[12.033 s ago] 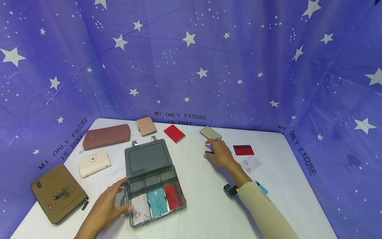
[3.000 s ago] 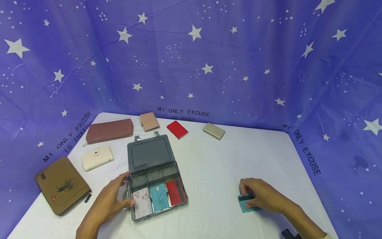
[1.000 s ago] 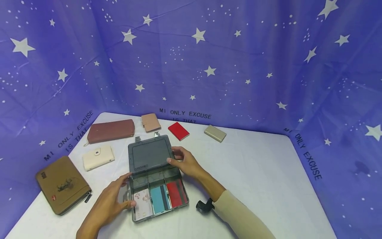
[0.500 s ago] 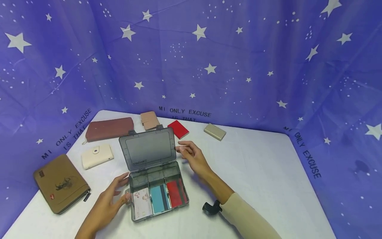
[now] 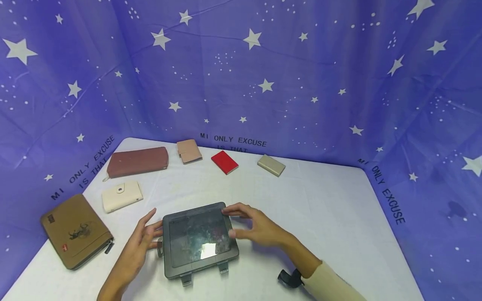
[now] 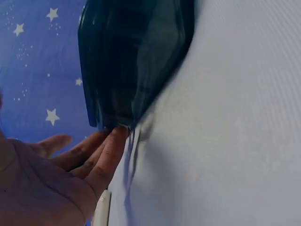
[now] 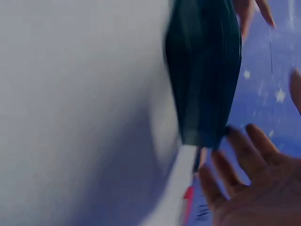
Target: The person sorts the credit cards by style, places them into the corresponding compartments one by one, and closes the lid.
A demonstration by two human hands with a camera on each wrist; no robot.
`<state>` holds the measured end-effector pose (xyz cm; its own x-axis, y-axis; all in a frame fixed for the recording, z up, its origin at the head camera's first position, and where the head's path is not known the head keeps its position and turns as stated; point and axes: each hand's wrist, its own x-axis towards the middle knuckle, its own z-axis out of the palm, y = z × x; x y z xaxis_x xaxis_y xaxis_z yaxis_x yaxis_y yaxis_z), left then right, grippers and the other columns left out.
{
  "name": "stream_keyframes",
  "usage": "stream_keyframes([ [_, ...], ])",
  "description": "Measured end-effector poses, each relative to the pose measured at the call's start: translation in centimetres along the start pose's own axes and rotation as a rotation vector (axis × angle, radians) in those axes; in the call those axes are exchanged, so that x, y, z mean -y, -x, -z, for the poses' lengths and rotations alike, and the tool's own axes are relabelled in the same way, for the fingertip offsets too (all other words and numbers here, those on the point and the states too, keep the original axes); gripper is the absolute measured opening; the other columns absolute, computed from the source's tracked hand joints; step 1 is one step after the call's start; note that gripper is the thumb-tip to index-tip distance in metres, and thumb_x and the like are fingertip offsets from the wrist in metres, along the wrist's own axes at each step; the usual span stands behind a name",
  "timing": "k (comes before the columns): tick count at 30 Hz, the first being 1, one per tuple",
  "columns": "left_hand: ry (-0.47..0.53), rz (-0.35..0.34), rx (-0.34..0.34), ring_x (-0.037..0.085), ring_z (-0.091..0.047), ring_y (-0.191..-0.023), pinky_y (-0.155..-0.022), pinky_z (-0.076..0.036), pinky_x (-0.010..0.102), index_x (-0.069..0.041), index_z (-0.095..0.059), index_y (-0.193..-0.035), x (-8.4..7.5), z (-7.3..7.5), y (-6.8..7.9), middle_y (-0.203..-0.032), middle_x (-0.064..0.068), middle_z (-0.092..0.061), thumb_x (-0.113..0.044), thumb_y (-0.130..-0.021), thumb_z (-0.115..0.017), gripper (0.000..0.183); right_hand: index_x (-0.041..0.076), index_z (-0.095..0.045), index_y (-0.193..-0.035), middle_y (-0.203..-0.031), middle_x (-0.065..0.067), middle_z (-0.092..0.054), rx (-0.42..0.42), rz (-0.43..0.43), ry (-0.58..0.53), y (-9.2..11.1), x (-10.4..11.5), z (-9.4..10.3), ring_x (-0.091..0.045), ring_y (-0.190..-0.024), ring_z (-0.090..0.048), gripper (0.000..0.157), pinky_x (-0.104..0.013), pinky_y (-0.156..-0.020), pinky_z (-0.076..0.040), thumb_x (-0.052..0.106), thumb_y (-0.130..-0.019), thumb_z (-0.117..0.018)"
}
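Note:
A smoky grey plastic card box (image 5: 196, 234) lies on the white table with its lid down. Two latches (image 5: 186, 279) stick out loose at its near side. The cards inside are hidden under the dark, glary lid. My left hand (image 5: 133, 246) is at the box's left side, its fairly straight fingertips against the wall by a small loop; in the left wrist view a fingertip meets the box end (image 6: 110, 110). On the right, my right hand (image 5: 260, 228) spreads relaxed fingers at the far right corner, thumb by the right edge. The right wrist view shows its fingers (image 7: 244, 150) beside the box end.
Along the back lie a maroon zip wallet (image 5: 138, 162), a pink card holder (image 5: 189, 151), a red booklet-like holder (image 5: 224, 162) and a beige-gold case (image 5: 271, 165). At left are a cream snap wallet (image 5: 122, 196) and a brown zip pouch (image 5: 77, 232). A starry purple curtain (image 5: 241, 83) surrounds the table.
The right hand put a teal card in the box's middle compartment. The lid then swung up and over toward the near side and came down on the box. The left hand stayed at the left side.

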<state>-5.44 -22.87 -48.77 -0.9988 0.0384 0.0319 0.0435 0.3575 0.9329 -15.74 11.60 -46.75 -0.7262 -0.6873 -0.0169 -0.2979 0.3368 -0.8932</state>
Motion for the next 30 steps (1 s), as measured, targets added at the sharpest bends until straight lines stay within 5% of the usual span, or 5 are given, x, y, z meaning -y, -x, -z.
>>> stream_keyframes([
  [6,-0.168,0.001,0.041,0.039,-0.048,-0.136,-0.099,-0.054,0.046,-0.043,-0.016,-0.156,-0.5,-1.1,-0.9,-0.157,0.014,-0.039,-0.035,-0.087,-0.078,0.094,0.04,-0.03,-0.154,-0.167,-0.004,-0.02,0.057,0.062,0.557,1.7,2.0,-2.4,-0.025,-0.154,-0.016,0.101,-0.063,-0.114,-0.034,0.059,-0.071,-0.083],
  [14,-0.34,-0.079,0.126,0.044,-0.029,-0.147,-0.109,-0.035,0.069,-0.04,-0.014,-0.158,-1.1,-2.7,-3.0,-0.164,0.014,-0.023,-0.054,-0.067,-0.088,0.118,0.026,-0.045,-0.149,-0.155,-0.017,-0.042,-0.092,0.178,1.037,0.6,1.7,-4.1,-0.035,-0.145,-0.039,0.092,-0.047,-0.113,-0.044,0.064,-0.071,-0.076],
  [18,-0.472,-0.085,0.169,0.049,-0.034,-0.143,-0.105,-0.04,0.069,-0.035,-0.015,-0.16,-1.6,-2.8,-3.7,-0.159,0.026,-0.024,-0.051,-0.061,-0.093,0.126,0.023,-0.05,-0.146,-0.151,-0.018,-0.048,-0.121,0.203,1.107,-0.1,1.3,-4.1,-0.036,-0.141,-0.044,0.087,-0.043,-0.114,-0.044,0.062,-0.072,-0.074],
  [23,-0.649,-0.128,0.196,0.04,-0.048,-0.127,-0.101,-0.048,0.057,-0.028,-0.022,-0.16,-1.8,-3.1,-4.4,-0.143,0.025,-0.039,-0.048,-0.056,-0.096,0.129,0.026,-0.05,-0.146,-0.15,-0.015,-0.049,-0.147,0.181,1.097,-0.6,0.9,-3.6,-0.034,-0.14,-0.045,0.086,-0.044,-0.109,-0.049,0.061,-0.072,-0.076],
  [30,-0.894,-0.26,0.103,0.025,-0.047,-0.095,-0.086,-0.043,0.044,-0.022,-0.033,-0.157,-1.3,-3.6,-5.0,-0.11,0.017,-0.049,-0.063,-0.047,-0.092,0.131,0.027,-0.052,-0.145,-0.151,-0.013,-0.048,-0.151,0.159,1.017,-1.0,0.8,-3.5,-0.033,-0.141,-0.044,0.086,-0.047,-0.099,-0.056,0.059,-0.07,-0.081],
])
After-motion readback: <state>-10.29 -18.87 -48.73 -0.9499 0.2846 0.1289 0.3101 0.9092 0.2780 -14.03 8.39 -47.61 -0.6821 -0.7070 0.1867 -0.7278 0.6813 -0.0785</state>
